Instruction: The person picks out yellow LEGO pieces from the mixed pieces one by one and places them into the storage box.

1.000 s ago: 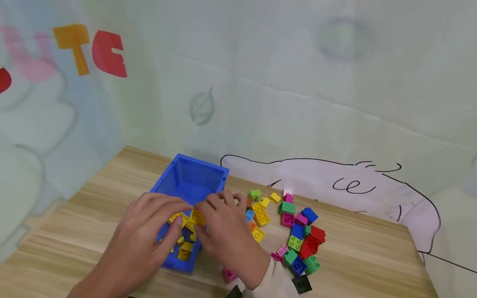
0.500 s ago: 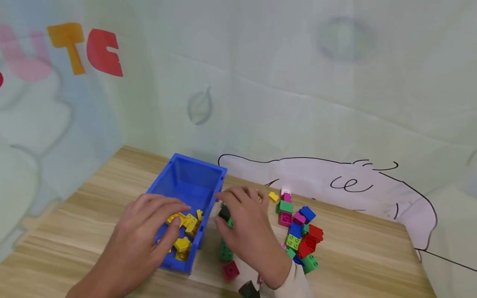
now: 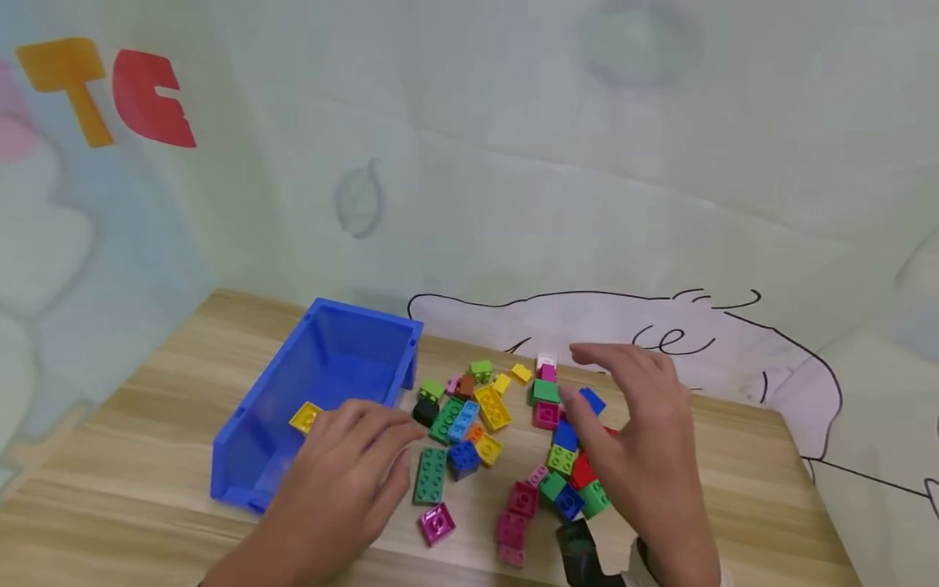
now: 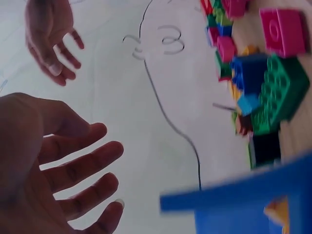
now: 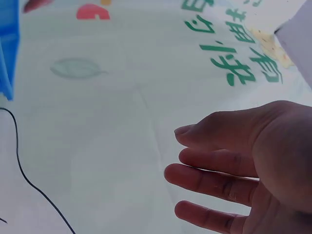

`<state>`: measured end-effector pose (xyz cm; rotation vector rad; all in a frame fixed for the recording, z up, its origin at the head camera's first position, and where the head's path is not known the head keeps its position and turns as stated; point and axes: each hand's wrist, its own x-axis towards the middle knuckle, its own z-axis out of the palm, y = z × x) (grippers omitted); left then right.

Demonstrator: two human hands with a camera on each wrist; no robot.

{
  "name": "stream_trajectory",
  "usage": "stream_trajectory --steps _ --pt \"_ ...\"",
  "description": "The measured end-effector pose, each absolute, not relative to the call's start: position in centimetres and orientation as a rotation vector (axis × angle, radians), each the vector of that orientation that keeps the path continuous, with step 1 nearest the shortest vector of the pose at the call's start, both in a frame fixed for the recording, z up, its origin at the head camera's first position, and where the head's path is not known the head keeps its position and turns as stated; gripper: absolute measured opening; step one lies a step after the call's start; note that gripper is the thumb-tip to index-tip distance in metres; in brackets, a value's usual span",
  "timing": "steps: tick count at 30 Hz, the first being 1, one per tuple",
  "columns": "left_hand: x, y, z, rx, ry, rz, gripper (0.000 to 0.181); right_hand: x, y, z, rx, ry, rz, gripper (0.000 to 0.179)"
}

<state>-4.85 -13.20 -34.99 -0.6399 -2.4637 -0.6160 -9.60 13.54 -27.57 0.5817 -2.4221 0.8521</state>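
My left hand (image 3: pixel 345 481) hovers over the near right side of a blue bin (image 3: pixel 233 440), hiding part of it. In the left wrist view its fingers are loosely spread with nothing in them. One yellow brick (image 3: pixel 305 417) shows inside the bin. My right hand (image 3: pixel 645 440) is raised above the right group of bricks, thumb and fingers apart; the right wrist view shows that hand (image 5: pixel 234 165) holding nothing. Just right of the left hand lie a dark green brick (image 3: pixel 430 476), a blue brick (image 3: pixel 464 459) and a magenta brick (image 3: pixel 437 523).
Between the hands, loose bricks include a large yellow one (image 3: pixel 492 408) and a light blue one (image 3: pixel 464 421). A red brick (image 3: pixel 584 471) lies partly under the right hand. A black object (image 3: pixel 578 550) is by the right wrist. A printed sheet (image 3: pixel 469 179) hangs behind the table.
Both hands have parted: the right hand has moved away from the bin to the right, and the left has shifted toward the bin's right edge. The head view has turned slightly right.
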Motion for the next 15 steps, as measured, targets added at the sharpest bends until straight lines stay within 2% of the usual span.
stream_trajectory --steps 3,8,15 --pt "-5.3 -11.2 -35.5 -0.664 -2.546 -0.552 0.024 -9.2 14.9 -27.1 0.535 -2.406 0.839 0.043" --pt "-6.5 -8.3 -36.4 -0.691 -2.73 -0.462 0.036 -8.8 16.4 -27.0 0.505 -2.373 0.847 0.043" --pt "-8.7 -5.1 -38.4 -0.68 -2.879 -0.376 0.039 -8.5 17.7 -27.2 0.474 -2.361 0.854 0.045"
